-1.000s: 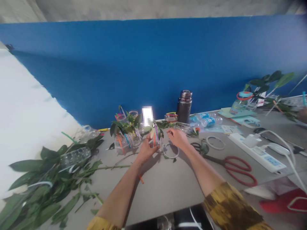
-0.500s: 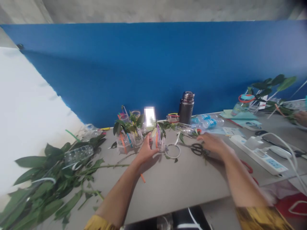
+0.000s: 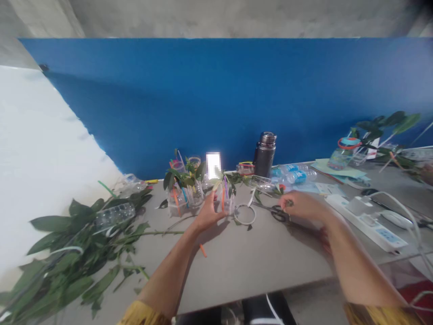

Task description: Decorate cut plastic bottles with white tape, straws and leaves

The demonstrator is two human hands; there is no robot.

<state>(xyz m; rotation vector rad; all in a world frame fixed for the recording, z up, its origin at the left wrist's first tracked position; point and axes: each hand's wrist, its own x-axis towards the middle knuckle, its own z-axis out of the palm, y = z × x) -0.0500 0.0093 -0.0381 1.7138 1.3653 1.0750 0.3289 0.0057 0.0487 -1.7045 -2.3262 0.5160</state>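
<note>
My left hand [image 3: 208, 213] is wrapped round the left side of a clear plastic cup [image 3: 228, 206] with coloured straws, thumb at its base. My right hand [image 3: 302, 205] has its fingers pinched together just above the handles of black scissors [image 3: 279, 213]. A small greenish bit shows at those fingertips, too blurred to name. Between the hands a pale ring [image 3: 245, 215] with a white strip lies flat on the table. Left of the cup stand more clear cups with straws [image 3: 177, 204] and leafy sprigs [image 3: 185, 178].
A pile of leafy branches [image 3: 67, 257] covers the table's left side, with a clear plastic bottle [image 3: 115, 215] on it. At the back stand a dark thermos [image 3: 265, 155] and lying water bottles [image 3: 297, 175]. A power strip [image 3: 367, 223] with cables lies right. Another person's hand [image 3: 426, 174] shows far right.
My right hand has shifted slightly right and down, its fingers curling closer together over the scissors. My left hand stays at the cup. The whole view has shifted a little.
</note>
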